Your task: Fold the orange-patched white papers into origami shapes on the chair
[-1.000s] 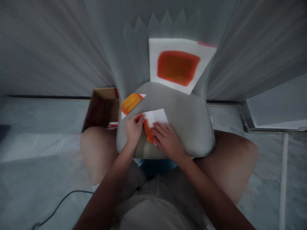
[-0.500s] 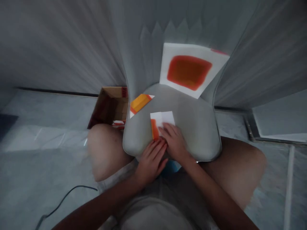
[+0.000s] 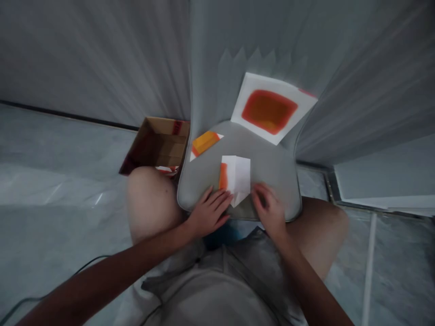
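A folded sheet of paper (image 3: 240, 179), white with an orange strip along its left side, lies on the grey chair seat (image 3: 272, 165). Its right panel stands slightly raised along a vertical crease. My left hand (image 3: 210, 212) rests with fingers stretched out, the fingertips on the paper's lower left corner. At the paper's right edge, my right hand (image 3: 270, 209) is curled, thumb and forefinger pinching at that edge. A folded orange and yellow paper strip with white pointed ends (image 3: 205, 143) lies on the seat's left side.
Against the chair's backrest (image 3: 210, 77) leans a white sheet with a red-orange block (image 3: 270, 111). An open cardboard box (image 3: 136, 151) with red and white pieces stands left of the chair. My knees flank the seat. A dark cable (image 3: 20, 302) runs over the floor.
My right hand has moved off the paper's middle to its right edge. The right panel now shows raised. My left hand is flatter, at the lower left corner. The view has shifted.
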A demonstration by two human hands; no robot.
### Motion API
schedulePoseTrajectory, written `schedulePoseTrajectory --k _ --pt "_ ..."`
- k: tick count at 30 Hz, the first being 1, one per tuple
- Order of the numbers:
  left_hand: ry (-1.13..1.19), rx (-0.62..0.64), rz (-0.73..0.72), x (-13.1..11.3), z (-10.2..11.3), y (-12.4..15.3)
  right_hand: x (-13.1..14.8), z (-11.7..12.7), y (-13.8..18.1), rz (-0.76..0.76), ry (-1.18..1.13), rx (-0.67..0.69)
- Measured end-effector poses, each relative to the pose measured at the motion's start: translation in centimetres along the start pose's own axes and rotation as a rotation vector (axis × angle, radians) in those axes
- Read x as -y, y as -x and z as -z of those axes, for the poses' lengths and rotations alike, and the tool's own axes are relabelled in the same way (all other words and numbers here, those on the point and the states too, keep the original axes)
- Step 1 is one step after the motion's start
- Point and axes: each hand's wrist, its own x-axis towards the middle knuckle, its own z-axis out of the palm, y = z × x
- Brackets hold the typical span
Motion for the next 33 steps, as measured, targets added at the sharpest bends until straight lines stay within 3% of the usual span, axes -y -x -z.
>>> schedulePoseTrajectory --k 3,6,13,19,24,29,33 --pt "0.058 -0.105 -0.044 0.5 0.3 0.0 0.6 -1.4 2.9 0.144 0.049 0.117" --pt "0.068 -0.193 -0.013 -0.8 0.3 0.1 1.4 -3.0 5.0 0.173 0.156 0.172" --pt "0.011 -0.051 0.070 -3.1 -0.4 0.8 3.4 -4.8 7.5 0.034 0.228 0.226" --pt "-0.005 -0.079 0.112 -2.7 -0.3 1.2 5.8 -4.6 8.4 0.000 0.193 0.157" --pt "-0.058 -0.055 0.104 -3.0 -1.1 1.6 5.2 -2.5 5.0 0.061 0.130 0.075" --pt "-0.083 -0.069 0.111 -3.2 -1.8 1.6 2.4 -2.7 -1.3 0.301 0.147 0.389" --pt "-0.089 -0.084 0.115 -3.3 -1.9 1.7 0.6 -3.8 -4.3 0.419 0.166 0.582"
